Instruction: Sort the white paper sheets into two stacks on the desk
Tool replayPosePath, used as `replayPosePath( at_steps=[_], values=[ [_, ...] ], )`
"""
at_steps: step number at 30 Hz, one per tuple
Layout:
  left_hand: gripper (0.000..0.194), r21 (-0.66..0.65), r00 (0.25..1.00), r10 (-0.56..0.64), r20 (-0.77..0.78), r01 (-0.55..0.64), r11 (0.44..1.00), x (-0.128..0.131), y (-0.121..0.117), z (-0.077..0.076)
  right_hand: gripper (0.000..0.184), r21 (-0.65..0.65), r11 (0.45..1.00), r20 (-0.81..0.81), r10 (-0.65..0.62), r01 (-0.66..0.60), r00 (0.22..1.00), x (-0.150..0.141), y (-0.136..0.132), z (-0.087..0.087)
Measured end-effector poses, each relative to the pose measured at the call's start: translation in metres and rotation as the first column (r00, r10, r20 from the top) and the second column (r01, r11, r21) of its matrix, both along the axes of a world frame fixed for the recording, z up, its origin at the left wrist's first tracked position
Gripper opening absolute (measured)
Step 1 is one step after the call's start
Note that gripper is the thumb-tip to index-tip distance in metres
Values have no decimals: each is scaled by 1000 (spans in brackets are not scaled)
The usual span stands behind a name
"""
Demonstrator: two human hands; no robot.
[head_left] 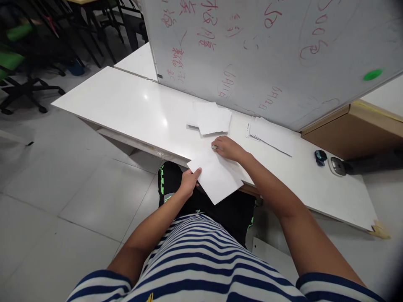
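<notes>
A white sheet of paper [217,176] lies at the near edge of the white table [126,105], partly hanging over it. My left hand [189,181] pinches the sheet's near left corner. My right hand [227,147] rests on the sheet's far edge with its fingers curled round a small pen-like object whose tip shows at the fingertips. Both arms reach forward from my striped shirt.
Several folded white papers [211,117] lie beyond my hands, and a stack of sheets [273,135] sits to the right. A whiteboard [267,50] with red writing leans at the back. Two small devices [330,162] and a cardboard box [352,130] are at right. Chairs [19,63] stand far left.
</notes>
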State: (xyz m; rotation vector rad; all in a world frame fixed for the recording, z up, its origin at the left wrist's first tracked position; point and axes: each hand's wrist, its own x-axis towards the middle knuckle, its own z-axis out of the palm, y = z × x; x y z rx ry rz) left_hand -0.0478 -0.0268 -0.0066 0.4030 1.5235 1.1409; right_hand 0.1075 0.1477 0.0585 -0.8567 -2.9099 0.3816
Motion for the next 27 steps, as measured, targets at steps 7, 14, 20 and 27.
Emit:
replayPosePath(
  at_steps=[7, 14, 20, 27],
  values=[
    [19, 29, 998, 35, -57, -33, 999, 5, 5, -1, 25, 0, 1000, 139, -22, 23, 990, -3, 3, 5],
    [24, 82, 999, 37, -37, -34, 996, 7, 1, -5, 24, 8, 994, 127, -105, 105, 986, 0, 7, 4],
    [34, 109, 1000, 18, 9, -18, 994, 6, -2, -12, 32, 47, 985, 35, -166, 165, 985, 4, 7, -1],
    [39, 240, 998, -55, -44, 64, 969, -3, -20, -13, 31, -52, 849, -479, -484, 526, 732, 14, -56, -12]
  ],
)
